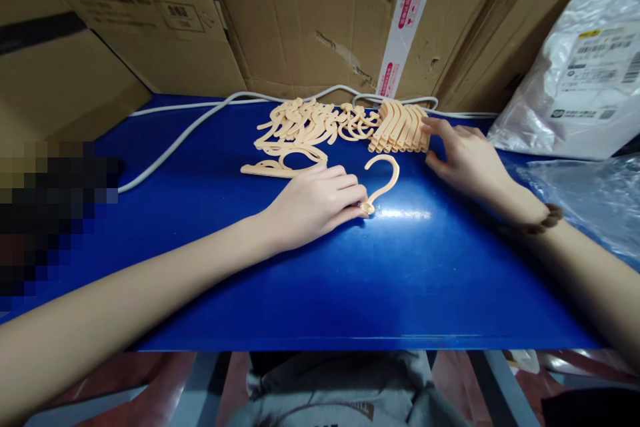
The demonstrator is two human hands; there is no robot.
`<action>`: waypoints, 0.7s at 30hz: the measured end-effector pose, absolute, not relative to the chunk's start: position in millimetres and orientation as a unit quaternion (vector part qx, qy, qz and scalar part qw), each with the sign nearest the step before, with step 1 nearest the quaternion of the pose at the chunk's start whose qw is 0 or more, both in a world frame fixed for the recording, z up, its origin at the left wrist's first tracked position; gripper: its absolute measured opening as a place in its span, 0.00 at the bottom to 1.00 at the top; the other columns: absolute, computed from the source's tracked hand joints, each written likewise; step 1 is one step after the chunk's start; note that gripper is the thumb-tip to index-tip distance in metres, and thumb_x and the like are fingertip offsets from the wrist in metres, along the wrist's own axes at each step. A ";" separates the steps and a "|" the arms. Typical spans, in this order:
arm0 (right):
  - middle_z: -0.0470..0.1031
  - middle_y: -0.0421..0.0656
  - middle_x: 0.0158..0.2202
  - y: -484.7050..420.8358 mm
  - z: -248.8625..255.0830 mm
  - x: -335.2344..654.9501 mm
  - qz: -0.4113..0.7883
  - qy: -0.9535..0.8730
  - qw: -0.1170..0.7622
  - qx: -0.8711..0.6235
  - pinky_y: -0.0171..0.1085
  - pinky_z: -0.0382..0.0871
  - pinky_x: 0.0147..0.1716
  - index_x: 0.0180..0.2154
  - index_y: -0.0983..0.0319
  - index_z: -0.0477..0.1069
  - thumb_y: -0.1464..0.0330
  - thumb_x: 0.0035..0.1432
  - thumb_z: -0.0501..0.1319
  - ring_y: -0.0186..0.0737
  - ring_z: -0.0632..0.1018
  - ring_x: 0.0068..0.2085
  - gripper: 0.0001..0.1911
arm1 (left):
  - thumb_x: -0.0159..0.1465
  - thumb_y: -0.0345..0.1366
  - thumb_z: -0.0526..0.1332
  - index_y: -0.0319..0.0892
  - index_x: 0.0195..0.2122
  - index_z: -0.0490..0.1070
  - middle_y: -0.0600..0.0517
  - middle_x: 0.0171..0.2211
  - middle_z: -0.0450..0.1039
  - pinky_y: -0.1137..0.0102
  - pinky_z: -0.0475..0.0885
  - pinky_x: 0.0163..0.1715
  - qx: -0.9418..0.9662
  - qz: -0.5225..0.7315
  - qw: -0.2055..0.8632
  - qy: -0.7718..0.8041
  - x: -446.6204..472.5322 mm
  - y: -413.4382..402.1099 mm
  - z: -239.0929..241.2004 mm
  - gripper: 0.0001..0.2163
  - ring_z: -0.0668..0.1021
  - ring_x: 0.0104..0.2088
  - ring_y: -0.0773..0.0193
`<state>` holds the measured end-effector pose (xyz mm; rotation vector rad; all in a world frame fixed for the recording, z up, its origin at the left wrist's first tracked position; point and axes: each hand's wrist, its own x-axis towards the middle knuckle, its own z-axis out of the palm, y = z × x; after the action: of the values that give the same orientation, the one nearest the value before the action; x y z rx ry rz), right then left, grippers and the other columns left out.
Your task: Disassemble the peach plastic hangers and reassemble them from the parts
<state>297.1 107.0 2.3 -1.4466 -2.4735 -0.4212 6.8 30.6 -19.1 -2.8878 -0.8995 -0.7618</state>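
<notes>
My left hand (320, 203) is closed in a pinch on the base of a cream plastic hanger hook (393, 177), just above the blue table. The hook's curved end points up and away from my fingers. My right hand (463, 150) has its thumb and index finger apart, the index fingertip at the right end of a row of curved cream hanger arms (400, 125). Beyond my left hand lie loose cream hanger pieces (300, 121), with several hooks (357, 123) between them and the row. One flat hanger arm (270, 170) lies just past my left knuckles.
The blue table (310, 293) has a grey-white cable (185, 150) along its back. Cardboard boxes (310, 13) stand behind it. At right are a white plastic parcel (575, 73) and clear plastic film (595, 193). The table's front edge is close to my body.
</notes>
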 end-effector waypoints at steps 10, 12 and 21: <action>0.81 0.52 0.42 98.0 12.4 286.8 -0.247 -0.846 0.089 -0.464 0.54 0.61 0.58 0.53 0.65 0.72 0.68 0.65 0.54 0.52 0.77 0.45 0.18 | 0.73 0.41 0.56 0.40 0.35 0.73 0.52 0.33 0.75 0.66 0.65 0.38 -0.925 -0.247 0.008 -0.289 6.4 31.2 -18.9 0.13 0.73 0.34 0.62; 0.81 0.51 0.39 94.1 19.0 283.7 -0.283 -0.839 0.072 -0.460 0.54 0.60 0.59 0.51 0.65 0.74 0.71 0.68 0.50 0.50 0.77 0.44 0.17 | 0.73 0.41 0.56 0.40 0.35 0.73 0.52 0.33 0.75 0.66 0.65 0.38 -0.925 -0.249 0.010 -0.288 6.2 31.2 -18.7 0.13 0.73 0.34 0.62; 0.79 0.48 0.42 33.8 55.6 271.1 -0.466 -0.794 0.226 -0.319 0.61 0.66 0.57 0.50 0.56 0.74 0.70 0.68 0.54 0.51 0.76 0.48 0.14 | 0.72 0.39 0.59 0.41 0.38 0.74 0.52 0.34 0.78 0.67 0.66 0.38 -0.879 -0.301 0.007 -0.368 3.9 28.9 -14.6 0.09 0.75 0.36 0.62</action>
<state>271.1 33.8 55.6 -0.8794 -2.1893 -1.2835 3.9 28.9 -14.6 -2.7514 -1.1521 -0.9430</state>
